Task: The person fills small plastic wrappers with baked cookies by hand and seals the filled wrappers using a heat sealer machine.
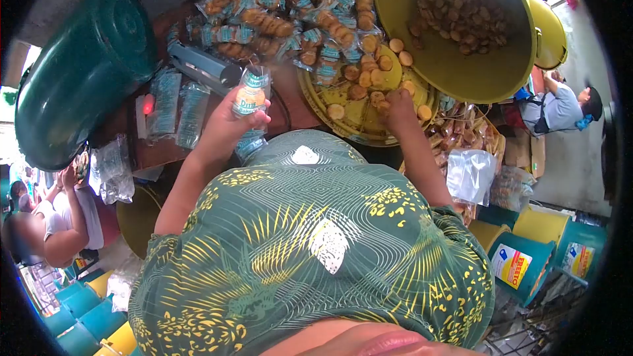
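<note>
Near the front edge of the brown surface (pixel 153 153), in the head view, the left hand (pixel 232 113) gripped a clear printed packet (pixel 252 92) upright between thumb and fingers, with round biscuits visible behind the print. To its right, the right hand (pixel 400 115) reached down to the loose biscuits (pixel 371 78) on a round yellow lid (pixel 315 100), its fingers curled and bent downward; whether they had closed on a biscuit could not be told.

Beyond the hands, a heap of filled packets (pixel 267 23) spread across the far part of the surface. A large yellow bucket (pixel 484 69) leaned with its mouth toward the wearer, more biscuits piled inside it, just beside the lid. Left of the printed packet lay a long grey device (pixel 201 69), flat printed bags (pixel 193 115) and a small red object (pixel 149 104). A dark green container (pixel 82 86) lay tilted at the far left. Clear plastic bags (pixel 470 175) hung near the right forearm, with teal buckets (pixel 521 264) lower down. One co-worker (pixel 557 105) appeared at the right edge, another (pixel 69 227) at the left.
</note>
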Action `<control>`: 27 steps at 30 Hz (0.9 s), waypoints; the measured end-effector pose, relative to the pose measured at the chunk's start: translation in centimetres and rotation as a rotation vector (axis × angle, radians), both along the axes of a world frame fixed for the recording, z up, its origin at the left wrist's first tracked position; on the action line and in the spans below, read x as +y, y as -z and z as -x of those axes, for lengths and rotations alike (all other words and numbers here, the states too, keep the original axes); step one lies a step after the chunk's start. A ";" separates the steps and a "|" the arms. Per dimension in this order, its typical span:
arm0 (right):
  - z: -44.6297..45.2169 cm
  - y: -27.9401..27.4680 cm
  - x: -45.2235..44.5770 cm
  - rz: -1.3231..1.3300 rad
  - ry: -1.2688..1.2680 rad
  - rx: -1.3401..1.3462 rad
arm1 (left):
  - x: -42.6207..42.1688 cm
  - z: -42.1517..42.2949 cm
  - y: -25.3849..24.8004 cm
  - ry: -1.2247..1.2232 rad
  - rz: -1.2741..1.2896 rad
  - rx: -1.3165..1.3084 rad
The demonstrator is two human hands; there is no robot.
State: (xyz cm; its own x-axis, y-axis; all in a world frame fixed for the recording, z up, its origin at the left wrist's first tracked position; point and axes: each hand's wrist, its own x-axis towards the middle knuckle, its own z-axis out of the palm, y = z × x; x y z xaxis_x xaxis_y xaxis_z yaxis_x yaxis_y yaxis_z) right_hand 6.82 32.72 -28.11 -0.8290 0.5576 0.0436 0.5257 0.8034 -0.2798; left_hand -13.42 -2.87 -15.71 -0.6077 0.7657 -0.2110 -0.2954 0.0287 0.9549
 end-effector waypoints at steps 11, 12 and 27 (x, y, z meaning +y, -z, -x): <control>-2.2 0.5 -1.7 0.175 0.091 0.185 | -0.3 0.9 0.5 0.015 -0.006 0.003; -2.3 0.3 -1.7 0.227 0.115 0.186 | 0.1 0.9 0.3 0.023 0.005 -0.001; -2.4 0.0 -1.8 0.172 0.081 0.135 | 2.4 1.0 -0.6 0.185 0.013 -0.080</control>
